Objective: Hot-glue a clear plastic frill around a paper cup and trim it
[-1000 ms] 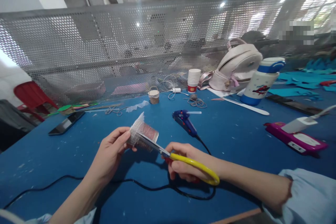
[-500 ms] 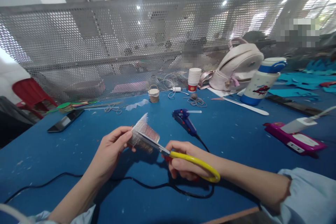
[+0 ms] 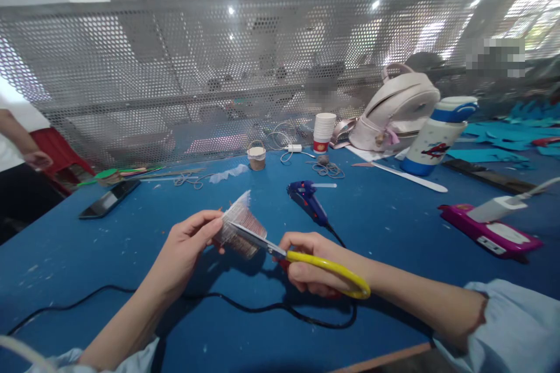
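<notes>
My left hand pinches a small cup-like piece wrapped in brownish cord, with a white lacy edge sticking up at its top. My right hand is closed round the yellow handles of a pair of scissors. The scissor blades point left and lie against the near side of the piece. Both hands hover just above the blue table. A blue glue gun lies just beyond my right hand, and its black cable runs under my wrists.
A black phone lies at the left. At the back stand a small cord-wrapped cup, stacked paper cups, a pink backpack and a bottle. A pink phone with charger lies right. Another person's arm shows far left.
The cup-like piece has tilted slightly in my left hand and the scissor blades have shifted along it. A person's arm has come into view at the far left.
</notes>
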The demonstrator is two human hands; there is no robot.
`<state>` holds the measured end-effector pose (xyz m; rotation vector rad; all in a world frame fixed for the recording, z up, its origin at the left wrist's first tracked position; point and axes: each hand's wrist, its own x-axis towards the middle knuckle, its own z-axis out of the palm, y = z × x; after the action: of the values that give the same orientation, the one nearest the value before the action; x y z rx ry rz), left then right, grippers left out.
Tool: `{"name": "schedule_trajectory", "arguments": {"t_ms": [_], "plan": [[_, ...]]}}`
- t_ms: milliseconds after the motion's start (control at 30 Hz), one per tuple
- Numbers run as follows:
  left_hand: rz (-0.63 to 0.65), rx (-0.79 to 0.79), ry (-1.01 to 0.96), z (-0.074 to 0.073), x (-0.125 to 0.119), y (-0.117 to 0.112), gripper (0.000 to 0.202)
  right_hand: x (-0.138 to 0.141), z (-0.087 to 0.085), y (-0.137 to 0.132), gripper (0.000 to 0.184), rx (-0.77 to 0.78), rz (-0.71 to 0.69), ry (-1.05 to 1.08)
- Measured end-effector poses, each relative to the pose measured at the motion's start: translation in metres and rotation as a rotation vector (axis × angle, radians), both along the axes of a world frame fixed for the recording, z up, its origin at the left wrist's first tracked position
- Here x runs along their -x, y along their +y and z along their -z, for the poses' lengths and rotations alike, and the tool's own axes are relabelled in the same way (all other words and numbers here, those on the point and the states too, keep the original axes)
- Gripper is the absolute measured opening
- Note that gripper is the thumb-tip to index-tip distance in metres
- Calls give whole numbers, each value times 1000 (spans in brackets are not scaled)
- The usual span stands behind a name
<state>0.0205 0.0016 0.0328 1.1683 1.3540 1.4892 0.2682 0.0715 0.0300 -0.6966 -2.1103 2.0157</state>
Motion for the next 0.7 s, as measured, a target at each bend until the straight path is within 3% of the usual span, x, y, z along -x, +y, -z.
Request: {"name": "schedule_trajectory", "arguments": {"t_ms": [467,700], "plan": [[33,3,82,2,3,0,27,-1,-1,1,59,-11,5,-11],[102,25,82,1,9,-1,24,-4,0,1,52,-30,9,8]]}}
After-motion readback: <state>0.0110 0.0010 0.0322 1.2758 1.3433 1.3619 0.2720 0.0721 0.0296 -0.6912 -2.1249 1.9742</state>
